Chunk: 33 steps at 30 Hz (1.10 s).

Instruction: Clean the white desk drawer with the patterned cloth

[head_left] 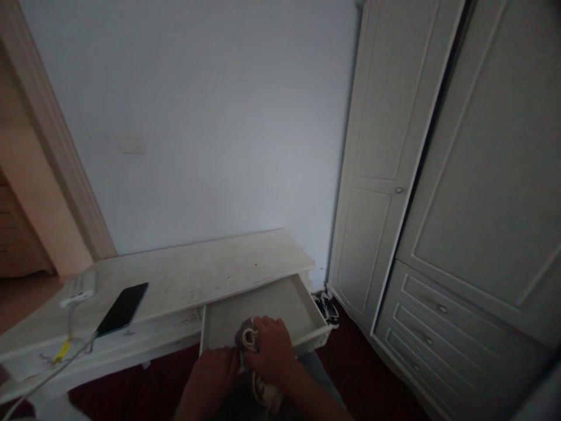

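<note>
Looks like a soft, dark grey cloth (243,332) with cream markings. Sits low in the frame, a bit left of the middle, bunched up and squeezed tight. Pokes up at the top as a small round lump with a cream ring (250,339) on it. Runs down toward the bottom edge, with more cream lines there, too dark to see well.

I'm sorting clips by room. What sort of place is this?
Probably a bedroom or dressing area: a tall white panelled wardrobe, a low white table with an open drawer, and black-and-white shoes on dark red flooring.
</note>
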Each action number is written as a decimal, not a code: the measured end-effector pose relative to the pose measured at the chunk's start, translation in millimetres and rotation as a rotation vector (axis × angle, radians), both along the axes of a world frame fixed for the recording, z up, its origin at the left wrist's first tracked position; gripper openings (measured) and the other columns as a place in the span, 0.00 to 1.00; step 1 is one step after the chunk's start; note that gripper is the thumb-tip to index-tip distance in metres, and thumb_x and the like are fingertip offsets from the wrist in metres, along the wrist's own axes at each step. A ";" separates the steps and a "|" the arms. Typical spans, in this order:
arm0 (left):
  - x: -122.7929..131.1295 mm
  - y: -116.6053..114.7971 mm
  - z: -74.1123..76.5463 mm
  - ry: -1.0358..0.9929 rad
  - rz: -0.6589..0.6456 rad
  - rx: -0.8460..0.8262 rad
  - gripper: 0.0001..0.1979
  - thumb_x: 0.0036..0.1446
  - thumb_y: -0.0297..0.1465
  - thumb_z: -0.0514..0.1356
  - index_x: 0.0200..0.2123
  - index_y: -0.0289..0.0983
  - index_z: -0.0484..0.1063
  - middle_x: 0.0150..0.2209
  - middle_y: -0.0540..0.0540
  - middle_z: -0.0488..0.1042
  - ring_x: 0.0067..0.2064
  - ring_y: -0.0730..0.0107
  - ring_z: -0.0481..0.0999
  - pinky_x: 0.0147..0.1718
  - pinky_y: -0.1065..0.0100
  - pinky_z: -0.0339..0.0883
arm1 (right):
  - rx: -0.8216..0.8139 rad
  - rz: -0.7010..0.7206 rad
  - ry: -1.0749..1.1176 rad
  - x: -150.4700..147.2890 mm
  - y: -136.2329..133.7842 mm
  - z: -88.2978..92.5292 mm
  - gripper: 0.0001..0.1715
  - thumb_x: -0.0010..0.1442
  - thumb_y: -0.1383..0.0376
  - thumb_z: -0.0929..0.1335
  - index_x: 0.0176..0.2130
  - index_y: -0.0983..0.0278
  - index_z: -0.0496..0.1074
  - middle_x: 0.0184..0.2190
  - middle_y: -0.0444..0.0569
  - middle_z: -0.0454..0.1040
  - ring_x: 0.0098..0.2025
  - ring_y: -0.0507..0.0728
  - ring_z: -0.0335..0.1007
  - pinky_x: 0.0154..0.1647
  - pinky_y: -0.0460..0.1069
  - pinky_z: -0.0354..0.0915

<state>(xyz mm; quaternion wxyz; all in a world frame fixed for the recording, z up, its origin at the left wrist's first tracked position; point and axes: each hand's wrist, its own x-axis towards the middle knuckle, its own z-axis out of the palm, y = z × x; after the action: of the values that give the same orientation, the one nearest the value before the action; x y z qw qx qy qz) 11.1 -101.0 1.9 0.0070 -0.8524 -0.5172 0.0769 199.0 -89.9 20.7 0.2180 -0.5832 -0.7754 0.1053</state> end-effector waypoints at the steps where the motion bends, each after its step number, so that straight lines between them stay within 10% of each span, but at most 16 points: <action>1: -0.2 0.1 0.0 -0.019 0.011 -0.001 0.24 0.70 0.22 0.44 0.56 0.37 0.77 0.54 0.34 0.81 0.53 0.51 0.82 0.53 0.50 0.73 | 0.000 0.009 0.012 -3.9 -0.1 -2.3 0.28 0.55 0.53 0.73 0.53 0.62 0.74 0.49 0.55 0.79 0.53 0.69 0.74 0.59 0.61 0.62; 17: -7.4 3.2 -26.2 0.054 -0.046 0.108 0.31 0.65 0.14 0.48 0.66 0.40 0.69 0.61 0.31 0.77 0.58 0.49 0.80 0.58 0.42 0.73 | -0.006 -0.279 -0.014 139.5 13.0 9.3 0.14 0.62 0.64 0.66 0.46 0.62 0.78 0.44 0.53 0.83 0.48 0.63 0.78 0.48 0.51 0.61; 23: -2.1 1.8 -9.3 0.088 -0.028 0.027 0.30 0.66 0.16 0.44 0.66 0.38 0.69 0.61 0.31 0.77 0.59 0.48 0.79 0.57 0.43 0.72 | 0.045 -0.159 -0.012 80.8 9.4 -14.0 0.31 0.56 0.61 0.70 0.58 0.64 0.73 0.56 0.58 0.78 0.58 0.68 0.72 0.61 0.57 0.60; 29: 0.3 2.9 -2.0 -0.080 0.082 -0.036 0.22 0.72 0.25 0.44 0.51 0.37 0.79 0.49 0.35 0.84 0.50 0.54 0.84 0.53 0.53 0.73 | 0.049 0.036 0.098 -5.2 2.2 -14.2 0.24 0.54 0.56 0.73 0.50 0.60 0.74 0.49 0.54 0.80 0.51 0.69 0.75 0.58 0.60 0.62; 33: -0.3 2.2 -1.5 -0.043 0.059 -0.033 0.21 0.71 0.24 0.46 0.53 0.36 0.79 0.51 0.34 0.83 0.52 0.51 0.83 0.54 0.50 0.73 | -0.005 0.039 0.122 -9.0 4.0 -9.4 0.22 0.55 0.58 0.71 0.50 0.60 0.75 0.48 0.53 0.81 0.51 0.68 0.76 0.57 0.58 0.64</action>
<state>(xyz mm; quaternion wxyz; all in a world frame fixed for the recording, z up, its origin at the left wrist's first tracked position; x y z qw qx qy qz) 10.8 -98.9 0.4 -0.0206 -0.8383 -0.5407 0.0673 190.0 -85.9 11.3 0.2613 -0.5612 -0.7716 0.1466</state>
